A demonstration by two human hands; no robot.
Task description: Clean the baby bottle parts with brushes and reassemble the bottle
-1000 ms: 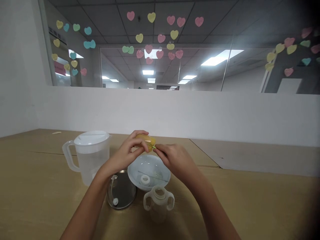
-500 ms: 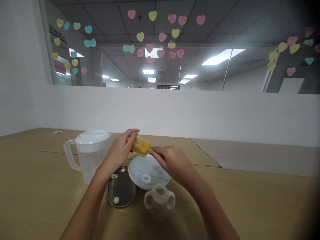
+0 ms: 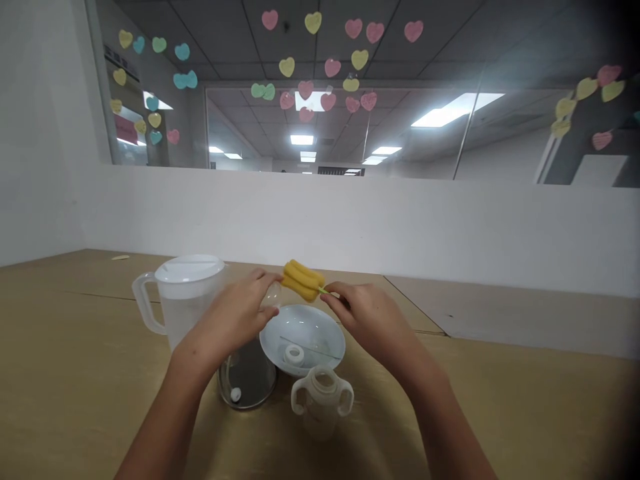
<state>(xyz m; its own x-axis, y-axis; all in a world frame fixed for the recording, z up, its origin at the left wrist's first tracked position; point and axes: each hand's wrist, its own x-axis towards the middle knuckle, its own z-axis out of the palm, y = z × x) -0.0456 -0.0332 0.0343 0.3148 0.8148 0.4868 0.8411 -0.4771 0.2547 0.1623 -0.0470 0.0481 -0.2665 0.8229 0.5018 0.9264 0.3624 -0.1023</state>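
Above the bowl, my right hand (image 3: 360, 310) pinches the thin green handle of a yellow sponge brush (image 3: 303, 280). My left hand (image 3: 243, 303) is closed round a small clear, rounded cup-like piece (image 3: 273, 295), mostly hidden by the fingers. The sponge is outside this piece, close to the left fingertips. Below the hands stands a white bowl (image 3: 270, 333) holding a white ring (image 3: 294, 355) and a thin stick. In front of it is an open baby bottle (image 3: 321, 403) with two handles, upright.
A lidded translucent pitcher (image 3: 187, 293) stands at the left, partly behind my left arm. Beside the bowl lies a round metal tray (image 3: 255, 383) with a straw ending in a white weight (image 3: 235, 395). A white wall (image 3: 350, 220) rises behind the table.
The yellow sponge has come out of the clear piece, moving up and right with my right hand. My left hand has turned, with thumb and fingers around the clear piece. The view has shifted slightly.
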